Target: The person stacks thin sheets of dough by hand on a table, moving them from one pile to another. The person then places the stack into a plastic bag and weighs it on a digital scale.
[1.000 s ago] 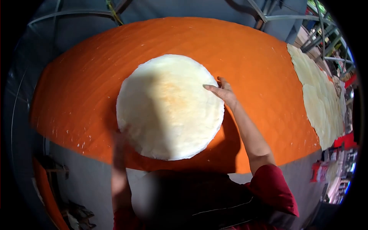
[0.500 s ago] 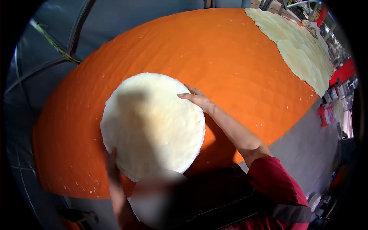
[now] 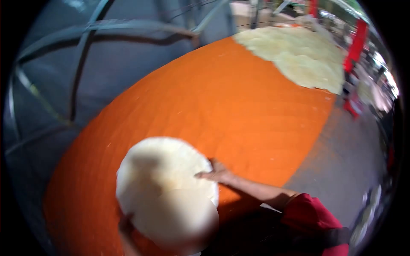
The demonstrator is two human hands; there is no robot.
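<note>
A thick, round, pale stack of flat sheets (image 3: 171, 187) is held between my two hands above the orange cloth. My right hand (image 3: 215, 171) grips its right edge, thumb on top and the other fingers over the side and partly hidden. At the lower left edge is my left hand (image 3: 127, 225), dark and blurred, its fingers pressed against the rim. A shadow falls across the top of the stack, and a blurred pale shape covers its lower part.
The orange cloth (image 3: 205, 98) spreads widely around the stack. Overlapping pale sheets (image 3: 299, 55) lie at its far right end. Grey floor (image 3: 341, 145) runs along the right. A dark wall with metal bars (image 3: 128, 26) stands behind at the left.
The view has tilted up and turned right, so the stack and both hands appear lower in the frame. Both hands keep their places on the stack.
</note>
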